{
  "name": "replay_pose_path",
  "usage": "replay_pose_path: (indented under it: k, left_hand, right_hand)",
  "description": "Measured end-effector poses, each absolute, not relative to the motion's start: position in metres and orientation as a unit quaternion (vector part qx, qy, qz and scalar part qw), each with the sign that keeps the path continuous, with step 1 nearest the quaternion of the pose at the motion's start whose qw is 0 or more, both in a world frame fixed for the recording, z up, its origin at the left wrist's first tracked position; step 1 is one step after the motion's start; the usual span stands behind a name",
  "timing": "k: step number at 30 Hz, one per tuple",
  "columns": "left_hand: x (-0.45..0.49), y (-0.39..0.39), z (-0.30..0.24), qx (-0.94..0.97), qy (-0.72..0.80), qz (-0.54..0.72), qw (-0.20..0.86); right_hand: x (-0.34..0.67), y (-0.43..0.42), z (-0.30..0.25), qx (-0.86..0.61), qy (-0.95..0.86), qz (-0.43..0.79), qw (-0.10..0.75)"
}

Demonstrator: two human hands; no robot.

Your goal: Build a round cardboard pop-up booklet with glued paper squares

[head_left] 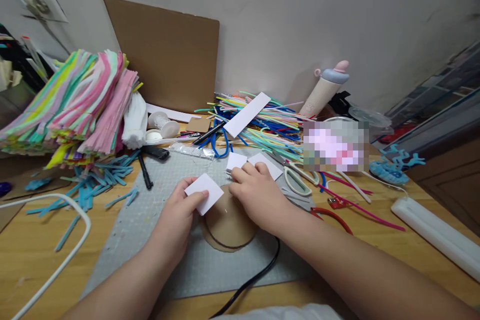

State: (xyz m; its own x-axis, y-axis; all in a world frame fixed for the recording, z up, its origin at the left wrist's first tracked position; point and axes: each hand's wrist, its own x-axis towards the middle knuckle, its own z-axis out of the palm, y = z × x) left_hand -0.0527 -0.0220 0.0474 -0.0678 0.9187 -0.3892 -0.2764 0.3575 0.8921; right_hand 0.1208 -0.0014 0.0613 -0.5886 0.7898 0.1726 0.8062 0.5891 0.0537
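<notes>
1. The left hand (177,216) is gripping a square white card (205,194); the thumb is pressing on its upper face and the fingers are closing in beneath, leaving only the card's thickness between them.
2. The card is slanting above the left edge of a brown cardboard disc (230,232), which is lying on a grey cutting mat (150,260).
3. The right hand (260,197) is hovering or resting over the disc's upper right; which of these cannot be told. Its fingers are curling inward, and a small metal piece (228,172) is showing at the fingertips. Whether they are grasping it cannot be told.
4. Two further white pieces are lying just beyond the right hand: a smaller one (236,160) and a larger one (268,166).
5. Scissors (296,180) are lying to the right, with pale handles pointing toward the wearer.
6. A white strip (247,115) is lying across a heap of coloured stems (277,127).
7. A cardboard sheet (168,55) is leaning against the wall (258,25).
</notes>
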Motion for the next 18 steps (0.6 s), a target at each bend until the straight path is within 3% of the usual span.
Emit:
replay_pose_path:
  k: [3, 5, 9, 11, 13, 16, 18]
  left_hand:
    - [-0.053, -0.024, 0.048, 0.294, 0.537, 0.480, 0.628]
    - [-0.052, -0.025, 0.049, 0.304, 0.543, 0.467, 0.629]
    - [-0.050, -0.026, 0.049, 0.341, 0.565, 0.443, 0.607]
    - [-0.049, -0.026, 0.047, 0.351, 0.567, 0.437, 0.604]
    - [-0.049, -0.025, 0.044, 0.355, 0.566, 0.431, 0.607]
    - [-0.050, -0.023, 0.038, 0.372, 0.567, 0.412, 0.609]
    - [-0.052, -0.023, 0.035, 0.389, 0.575, 0.392, 0.603]
  right_hand:
    - [0.141, 0.007, 0.071, -0.502, -0.840, -0.054, 0.197]
    - [0.160, 0.016, 0.076, -0.582, -0.774, -0.089, 0.234]
    - [0.186, 0.013, 0.075, -0.675, -0.709, -0.064, 0.193]
    - [0.183, -0.006, 0.072, -0.671, -0.721, 0.048, 0.165]
    - [0.173, -0.032, 0.067, -0.654, -0.735, 0.159, 0.085]
    - [0.158, -0.061, 0.056, -0.631, -0.752, 0.189, 0.035]
    - [0.157, -0.066, 0.049, -0.638, -0.743, 0.197, 0.048]
